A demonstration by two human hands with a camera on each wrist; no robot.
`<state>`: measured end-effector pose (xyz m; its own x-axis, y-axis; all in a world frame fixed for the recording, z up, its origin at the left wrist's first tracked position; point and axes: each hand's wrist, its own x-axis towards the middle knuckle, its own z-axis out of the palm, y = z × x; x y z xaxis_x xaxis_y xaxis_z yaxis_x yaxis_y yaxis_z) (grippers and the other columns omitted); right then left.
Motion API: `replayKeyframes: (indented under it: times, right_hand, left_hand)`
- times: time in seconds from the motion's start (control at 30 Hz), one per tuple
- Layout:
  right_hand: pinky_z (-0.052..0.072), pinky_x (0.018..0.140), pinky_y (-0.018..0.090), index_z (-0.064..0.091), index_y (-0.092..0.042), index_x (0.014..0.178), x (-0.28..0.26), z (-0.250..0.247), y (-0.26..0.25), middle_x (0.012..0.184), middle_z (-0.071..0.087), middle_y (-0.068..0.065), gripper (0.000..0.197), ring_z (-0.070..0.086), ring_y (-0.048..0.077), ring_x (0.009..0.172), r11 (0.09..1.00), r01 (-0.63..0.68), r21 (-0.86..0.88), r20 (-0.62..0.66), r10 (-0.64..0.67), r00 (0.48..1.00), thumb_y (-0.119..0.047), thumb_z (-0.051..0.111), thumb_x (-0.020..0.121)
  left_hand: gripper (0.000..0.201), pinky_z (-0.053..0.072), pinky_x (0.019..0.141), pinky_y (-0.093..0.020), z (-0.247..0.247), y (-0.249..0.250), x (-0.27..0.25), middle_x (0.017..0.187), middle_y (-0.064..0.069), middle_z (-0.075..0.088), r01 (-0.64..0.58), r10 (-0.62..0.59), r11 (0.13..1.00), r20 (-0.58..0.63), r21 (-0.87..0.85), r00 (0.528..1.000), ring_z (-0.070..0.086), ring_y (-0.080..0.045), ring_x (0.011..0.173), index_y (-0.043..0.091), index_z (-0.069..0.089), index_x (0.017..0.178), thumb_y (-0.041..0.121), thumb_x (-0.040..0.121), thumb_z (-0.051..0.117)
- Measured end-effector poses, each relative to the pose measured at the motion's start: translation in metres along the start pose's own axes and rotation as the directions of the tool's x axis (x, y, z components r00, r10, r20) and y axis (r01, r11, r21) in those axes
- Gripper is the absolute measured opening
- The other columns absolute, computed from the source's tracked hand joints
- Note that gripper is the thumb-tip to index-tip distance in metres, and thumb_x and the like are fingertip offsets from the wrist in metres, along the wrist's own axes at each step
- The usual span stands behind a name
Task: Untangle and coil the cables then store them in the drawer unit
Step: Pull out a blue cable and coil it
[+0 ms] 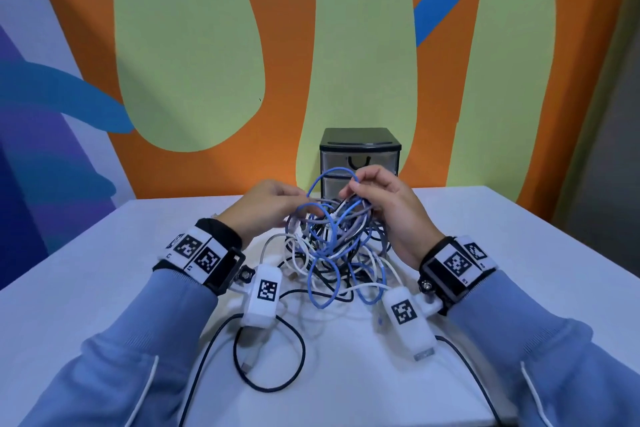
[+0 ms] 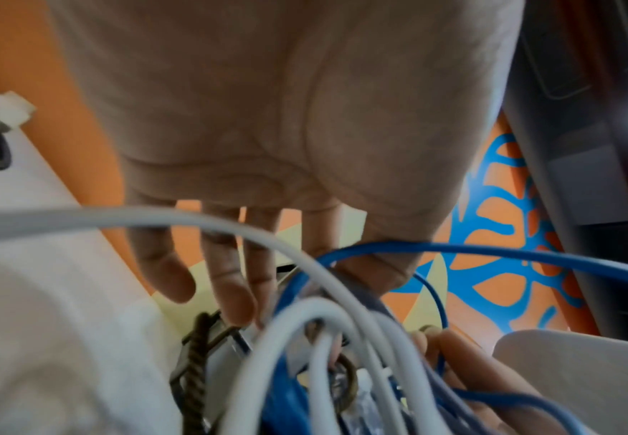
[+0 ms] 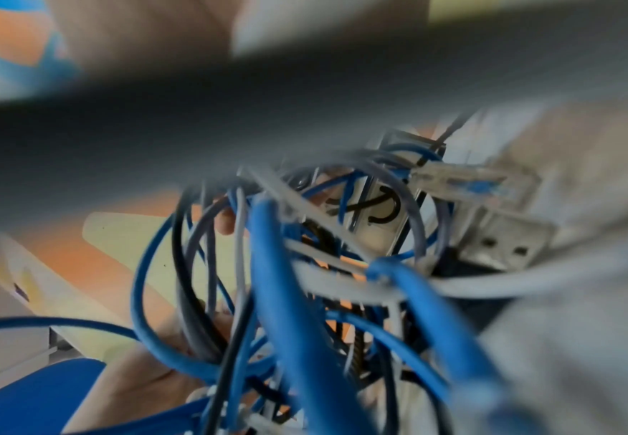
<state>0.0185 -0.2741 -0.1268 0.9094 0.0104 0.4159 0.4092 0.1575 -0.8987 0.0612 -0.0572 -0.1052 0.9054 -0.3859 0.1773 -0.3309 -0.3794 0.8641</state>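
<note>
- Head view: a tangle of blue, white and black cables point(image 1: 332, 246) is held up over the white table point(image 1: 104, 270). At its 10 o'clock, a strand is pinched by the left hand point(image 1: 266, 204). At its 2 o'clock, a blue loop is gripped by the curled fingers of the right hand point(image 1: 384, 204). The drawer unit point(image 1: 360, 152) stands at 12 o'clock, behind the hands, its drawers closed.
- Left wrist view: the left hand's fingers point(image 2: 230, 288) are seen reaching down into white and blue cables point(image 2: 305, 338).
- Right wrist view: blurred cables point(image 3: 305, 294) fill the frame; the right hand's grip cannot be told here.
</note>
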Motion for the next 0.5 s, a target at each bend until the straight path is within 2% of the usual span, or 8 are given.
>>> replayKeyframes:
  times: [0.03,0.07,0.13,0.23,0.3,0.4,0.47,0.5]
  right_hand:
    - [0.057,0.061,0.027,0.059,-0.009,0.101,0.000,0.001,0.000,0.091,0.073,0.011,0.007,0.071,0.016,0.074,1.000,0.001,0.000,-0.003,-0.001,1.000,-0.003,0.057,0.104]
    - [0.056,0.060,0.026,0.059,-0.009,0.101,-0.001,0.001,0.000,0.092,0.073,0.011,0.007,0.070,0.015,0.073,1.000,0.003,-0.008,-0.003,-0.003,1.000,-0.003,0.057,0.104]
    - [0.055,0.062,0.027,0.059,-0.011,0.100,0.000,-0.001,0.001,0.094,0.073,0.011,0.007,0.069,0.016,0.075,0.999,0.007,-0.031,0.001,-0.007,1.000,-0.005,0.057,0.104]
    - [0.052,0.066,0.033,0.061,-0.012,0.100,0.001,-0.004,0.001,0.102,0.075,0.016,0.007,0.068,0.028,0.084,0.996,-0.006,-0.084,0.068,0.012,0.998,-0.010,0.056,0.106]
    - [0.044,0.065,0.034,0.064,-0.012,0.101,0.001,-0.005,0.000,0.110,0.076,0.015,0.013,0.062,0.030,0.088,0.984,0.015,-0.180,0.131,0.009,0.991,-0.017,0.054,0.107]
    - [0.045,0.069,0.037,0.069,-0.014,0.113,0.002,-0.007,0.001,0.117,0.076,0.008,0.024,0.065,0.030,0.099,0.971,0.035,-0.237,0.191,0.012,0.982,-0.028,0.051,0.105]
    - [0.051,0.084,0.046,0.067,-0.016,0.128,0.003,-0.010,0.001,0.125,0.075,0.008,0.041,0.066,0.035,0.112,0.986,-0.004,-0.167,0.189,0.036,0.981,-0.036,0.047,0.098]
    - [0.052,0.088,0.047,0.066,-0.016,0.131,0.004,-0.012,0.000,0.127,0.074,0.009,0.047,0.065,0.035,0.112,0.992,-0.027,-0.120,0.174,0.048,0.984,-0.036,0.045,0.095]
  left_hand:
    - [0.025,0.047,0.080,-0.030,-0.001,-0.001,0.000,0.097,-0.020,0.075,0.024,-0.024,1.000,0.024,0.019,0.999,0.060,-0.015,0.084,0.015,0.086,0.089,0.016,0.100,0.064]
    - [0.024,0.047,0.084,-0.033,-0.003,-0.001,0.000,0.105,-0.018,0.076,0.032,-0.033,0.999,0.026,0.042,0.999,0.061,-0.018,0.092,0.018,0.086,0.089,0.020,0.100,0.065]
    - [0.020,0.046,0.087,-0.032,-0.005,-0.001,0.000,0.108,-0.011,0.079,-0.010,0.011,0.999,-0.003,0.033,1.000,0.063,-0.016,0.099,0.020,0.086,0.092,0.024,0.101,0.068]
    - [0.018,0.050,0.092,-0.036,-0.004,-0.003,0.002,0.096,-0.002,0.080,-0.174,0.162,0.983,-0.168,-0.064,0.972,0.064,-0.013,0.097,0.021,0.083,0.096,0.025,0.103,0.068]
    - [0.017,0.053,0.096,-0.041,-0.005,-0.002,0.004,0.099,0.005,0.079,-0.327,0.277,0.937,-0.310,-0.122,0.910,0.066,-0.012,0.098,0.021,0.081,0.098,0.024,0.105,0.066]
    - [0.015,0.058,0.086,-0.033,-0.007,0.004,0.005,0.099,-0.003,0.077,-0.461,0.326,0.855,-0.444,-0.237,0.835,0.069,-0.013,0.090,0.013,0.075,0.108,0.016,0.107,0.061]
    - [0.017,0.056,0.076,-0.026,-0.008,0.004,0.007,0.091,-0.005,0.074,-0.460,0.319,0.861,-0.471,-0.219,0.822,0.067,-0.014,0.079,0.015,0.075,0.112,0.012,0.108,0.060]
    - [0.020,0.054,0.072,-0.024,-0.010,0.002,0.007,0.089,-0.005,0.073,-0.438,0.309,0.880,-0.478,-0.186,0.822,0.065,-0.014,0.075,0.018,0.076,0.114,0.010,0.107,0.059]
